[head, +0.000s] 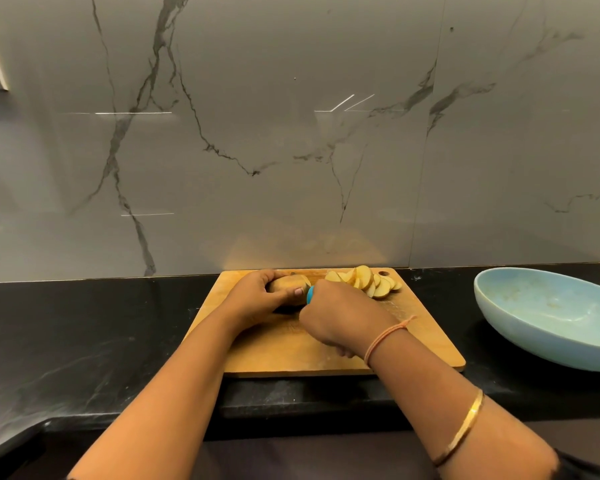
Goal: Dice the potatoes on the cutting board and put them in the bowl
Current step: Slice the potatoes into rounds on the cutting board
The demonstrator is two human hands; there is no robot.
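Nearest you, both forearms reach in from 6 o'clock. The right one carries a gold bangle [465,427] and, at the wrist, a thread band [385,337].

Your right hand [343,317] is fisted round a knife [310,294]. Only the blue end of its handle shows above the knuckles. The blade is hidden, so its line through the cut cannot be confirmed.

Your left hand [260,299] sits just beside the right, at its 9 o'clock. Its fingers curl over the top of the part-cut potato [288,284], with the thumb pressed to the near side. That potato lies on the wooden cutting board [413,341], toward the board's 11 o'clock. A fan of skin-on slices [368,280] leans at the board's 1 o'clock, each touching the next. No dice are visible.

Handling, as a judgement: the potato is likely firm, dense and rounded, and wet on its cut face, so it may roll or slide. Hold it across the skin, with your fingertips tucked back from the blade. The slices are probably stiff but slick, so stack only a few.

The light-blue bowl [548,317] stands on the black countertop [84,341] at the board's 3 o'clock, apart from the board, with no potato in it. Beyond, at 12 o'clock, rises a veined grey wall [291,133].
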